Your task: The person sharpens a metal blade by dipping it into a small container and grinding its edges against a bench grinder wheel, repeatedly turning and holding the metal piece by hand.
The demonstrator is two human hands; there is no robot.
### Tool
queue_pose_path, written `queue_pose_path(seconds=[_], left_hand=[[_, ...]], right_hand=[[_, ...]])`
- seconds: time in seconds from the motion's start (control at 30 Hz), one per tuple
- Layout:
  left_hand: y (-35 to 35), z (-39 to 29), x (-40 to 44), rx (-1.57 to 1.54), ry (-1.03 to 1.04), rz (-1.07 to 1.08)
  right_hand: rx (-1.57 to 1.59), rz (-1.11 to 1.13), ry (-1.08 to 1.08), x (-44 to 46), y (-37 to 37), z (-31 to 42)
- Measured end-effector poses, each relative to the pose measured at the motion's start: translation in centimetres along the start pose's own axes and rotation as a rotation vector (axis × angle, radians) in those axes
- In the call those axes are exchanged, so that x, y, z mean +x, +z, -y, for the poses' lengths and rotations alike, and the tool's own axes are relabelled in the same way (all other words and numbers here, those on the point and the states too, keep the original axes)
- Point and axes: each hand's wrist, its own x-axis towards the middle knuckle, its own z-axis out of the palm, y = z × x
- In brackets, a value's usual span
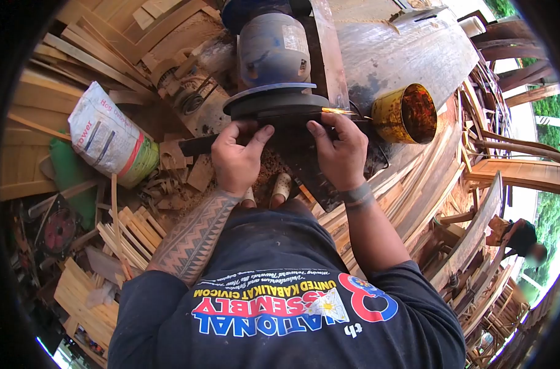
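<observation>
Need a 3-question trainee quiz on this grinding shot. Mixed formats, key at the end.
1. True or false: the left hand and right hand both hold a dark workpiece at the grinding wheel.

2. Which is nearest the sparks?
A) left hand
B) right hand
C) white sack

3. Fill in: the open can to the right of the wheel is ____ on the outside.

Key: 1 true; 2 B; 3 yellow.

Sawdust-strewn floor (269,165). Wooden panels (24,166) far left, loose slats (135,229) nearby. Past lower right edge of scuffed pale sheet (415,49) — long timber strips (410,200). Farther right — curved wooden pieces (512,49), green foliage (557,104), bright daylight.
</observation>
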Motion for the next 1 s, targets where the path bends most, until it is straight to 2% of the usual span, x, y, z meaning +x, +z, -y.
queue_pose_path(seconds=[0.33, 0.43, 0.47, 0.57, 0.67, 0.73, 0.8, 0.87, 0.97, 1.0], left_hand=[[-1.1, 0.8, 0.3, -0.042, 0.022, 0.003], [-2.2, 0.5, -0.6, 0.018, -0.030, 0.033], [-2.8, 0.0, -0.8, 0.043, 0.115, 0.053], [-6.2, -2.5, -1.0, 0.188, 0.593, 0.168], [-8.3, -5.6, -1.6, 0.204, 0.976, 0.373], [-8.7, -7.4, -3.2, 0.215, 1.068, 0.395], [-8.5, -8.7, -3.7, 0.202, 1.179, 0.440], [-7.3, -8.4, -4.2, 0.027, 1.205, 0.330], [-6.4, -8.8, -5.1, -0.039, 1.156, 0.280], [-6.6, -9.2, -5.1, 0.011, 1.163, 0.332]], right_hand=[[-0.007, 0.010, 0.022, -0.3, 0.9, 0.9], [0.019, 0.014, 0.032, -1.3, 0.5, 1.5], [0.032, 0.008, 0.029, -1.8, 0.3, 1.9], [0.466, 0.120, 0.268, -5.7, 0.0, 0.8], [1.313, 0.094, 0.590, -7.5, 0.3, 3.3], [1.534, 0.155, 0.702, -8.5, 0.2, 3.9], [1.536, 0.208, 0.733, -9.0, 0.0, 4.4], [1.560, 0.253, 0.679, -8.9, -0.4, 4.9], [1.595, 0.318, 0.592, -8.3, -1.3, 4.9], [1.603, 0.322, 0.565, -8.1, -1.4, 4.9]])
